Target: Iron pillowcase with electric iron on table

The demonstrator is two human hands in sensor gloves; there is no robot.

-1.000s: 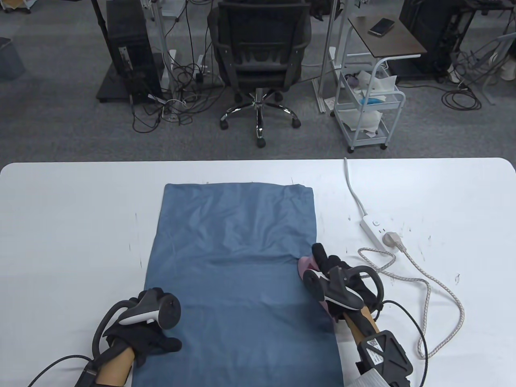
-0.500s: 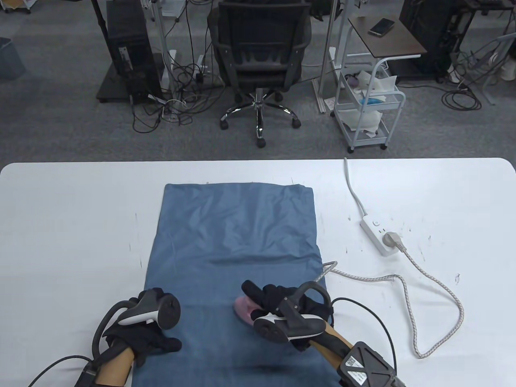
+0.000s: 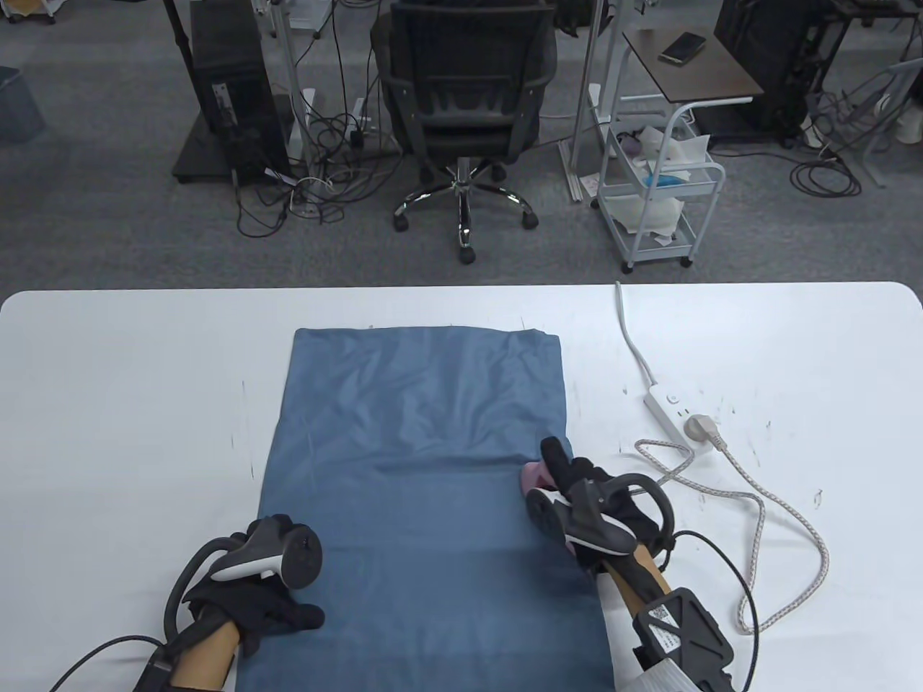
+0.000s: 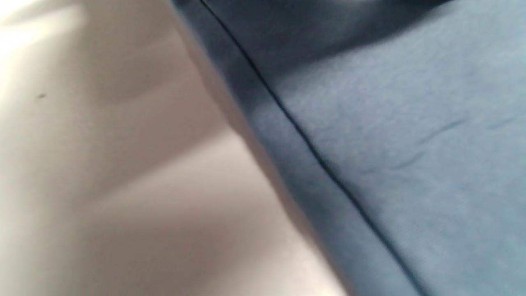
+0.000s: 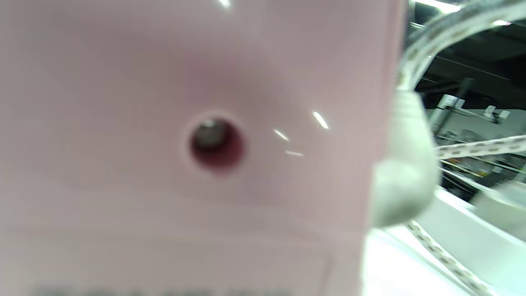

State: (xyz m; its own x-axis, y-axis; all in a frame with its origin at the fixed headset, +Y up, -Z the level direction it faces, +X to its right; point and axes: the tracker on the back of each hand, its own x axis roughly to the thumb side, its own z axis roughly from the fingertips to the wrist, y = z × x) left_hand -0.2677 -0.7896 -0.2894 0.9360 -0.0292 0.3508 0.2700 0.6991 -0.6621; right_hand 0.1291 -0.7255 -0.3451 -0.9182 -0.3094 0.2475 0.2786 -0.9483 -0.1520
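White counter [image 3: 130,375] with rounded corners, scuffed with small dark marks, set in an office with grey carpet. Beyond its far edge, a black office chair [image 3: 461,94], a white wire cart [image 3: 660,194] with papers, a small side table with a phone [image 3: 682,47], a dark computer tower [image 3: 227,86] and tangled floor cables. Blue pillowcase [image 3: 418,461] spread lengthwise across the middle of the counter, lightly creased in its far half, its hem edge filling the left wrist view [image 4: 370,123]. To the right, a white power strip [image 3: 670,418] with a plug in it, and a braided cord [image 3: 764,504] looping over the counter near the right forearm. Left hand [image 3: 252,598] resting on the pillowcase's near left edge, fingers laid onto the cloth, gripping nothing. Right hand [image 3: 598,504] closed round the pink iron [image 3: 535,476] at the pillowcase's right edge, iron mostly hidden under glove and tracker; pink casing [image 5: 185,144] blurred and close in the right wrist view.
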